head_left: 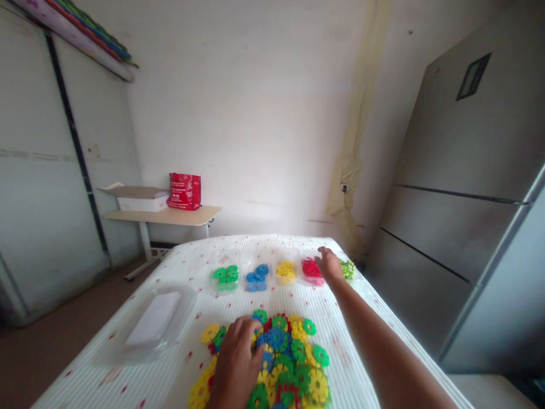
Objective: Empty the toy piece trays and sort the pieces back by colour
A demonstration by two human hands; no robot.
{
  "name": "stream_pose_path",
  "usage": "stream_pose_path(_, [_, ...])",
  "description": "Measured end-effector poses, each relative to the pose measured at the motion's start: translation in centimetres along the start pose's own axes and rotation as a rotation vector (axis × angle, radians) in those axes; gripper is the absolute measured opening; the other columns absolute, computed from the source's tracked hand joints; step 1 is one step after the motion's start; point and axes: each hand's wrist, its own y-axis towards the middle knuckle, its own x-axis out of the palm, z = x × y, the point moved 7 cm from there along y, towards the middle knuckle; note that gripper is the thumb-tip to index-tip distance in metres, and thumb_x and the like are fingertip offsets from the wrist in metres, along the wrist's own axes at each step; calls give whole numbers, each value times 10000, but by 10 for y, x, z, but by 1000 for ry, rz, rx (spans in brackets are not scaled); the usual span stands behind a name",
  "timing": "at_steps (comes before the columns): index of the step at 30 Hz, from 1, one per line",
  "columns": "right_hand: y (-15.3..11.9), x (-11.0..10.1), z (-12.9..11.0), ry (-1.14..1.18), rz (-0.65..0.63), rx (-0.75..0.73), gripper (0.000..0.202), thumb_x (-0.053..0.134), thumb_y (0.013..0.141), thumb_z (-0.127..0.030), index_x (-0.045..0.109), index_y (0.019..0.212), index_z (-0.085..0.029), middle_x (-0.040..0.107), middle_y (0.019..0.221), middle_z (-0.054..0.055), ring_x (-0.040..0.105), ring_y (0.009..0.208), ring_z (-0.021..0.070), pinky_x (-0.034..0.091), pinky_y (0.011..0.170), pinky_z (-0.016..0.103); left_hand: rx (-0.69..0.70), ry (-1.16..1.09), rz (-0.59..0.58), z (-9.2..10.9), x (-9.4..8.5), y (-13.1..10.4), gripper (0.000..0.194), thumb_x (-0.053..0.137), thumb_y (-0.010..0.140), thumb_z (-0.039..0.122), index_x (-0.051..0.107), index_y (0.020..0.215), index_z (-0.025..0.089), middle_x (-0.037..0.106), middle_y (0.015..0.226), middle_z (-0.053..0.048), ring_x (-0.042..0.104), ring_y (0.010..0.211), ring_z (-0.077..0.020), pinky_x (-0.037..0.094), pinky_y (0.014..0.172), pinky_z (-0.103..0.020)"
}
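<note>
A pile of flower-shaped plastic pieces point(301, 352) in green, yellow, blue and red lies near the table's front. My left hand point(239, 358) rests on its left side, fingers curled; what they hold, if anything, is hidden. Behind the pile stand clear containers in a row: green pieces point(226, 275), blue pieces point(257, 276), yellow pieces point(285, 271), red pieces point(312, 269) and light green pieces point(348, 268). My right hand point(328, 264) reaches over the right edge of the red pieces' container, its fingers apart and nothing visible in them.
A clear plastic container point(157, 318) with a white sheet inside sits on the patterned tablecloth point(179, 363) at the left. Beyond, a side table point(187, 216) bears a red bag point(184, 192) and a white box point(143, 203). A grey refrigerator point(460, 187) stands at the right.
</note>
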Motion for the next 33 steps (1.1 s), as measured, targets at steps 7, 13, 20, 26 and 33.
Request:
stream_pose_path(7, [-54, -22, 24, 26, 43, -59, 259, 386, 800, -243, 625, 755, -152, 636, 771, 90, 570, 705, 174, 398, 677, 259, -2, 36, -21, 4, -9, 3, 282, 498, 684, 58, 606, 884, 226, 609, 987, -40, 546, 991, -202, 419, 904, -343])
stream_pose_path(13, [-123, -20, 28, 169, -62, -84, 272, 397, 787, -323, 616, 736, -170, 650, 690, 54, 584, 611, 159, 422, 604, 238, -24, 173, -64, 5, -18, 6, 277, 483, 710, 29, 620, 875, 205, 643, 954, -41, 558, 949, -193, 409, 868, -326])
stream_pose_path(20, [-140, 1, 28, 304, -199, 32, 258, 399, 757, -327, 603, 731, -171, 647, 664, 38, 591, 622, 174, 424, 603, 254, -32, 287, -71, -8, -26, 9, 233, 464, 759, 78, 640, 822, 218, 676, 900, -19, 582, 895, -185, 400, 810, -302])
stream_pose_path(26, [-141, 5, 28, 243, -215, 23, 248, 398, 723, -308, 612, 711, -184, 649, 662, 37, 601, 637, 179, 419, 611, 255, -168, 276, -83, -35, -33, 12, 233, 451, 795, 128, 648, 887, 211, 684, 940, -21, 591, 916, -165, 398, 821, -265])
stream_pose_path(33, [-142, 6, 27, 244, -234, 27, 240, 400, 704, -309, 609, 704, -190, 654, 672, 43, 607, 648, 180, 422, 619, 249, -167, 246, -146, -30, -28, 11, 211, 528, 777, 184, 660, 934, 234, 682, 995, -1, 570, 965, -158, 373, 849, -256])
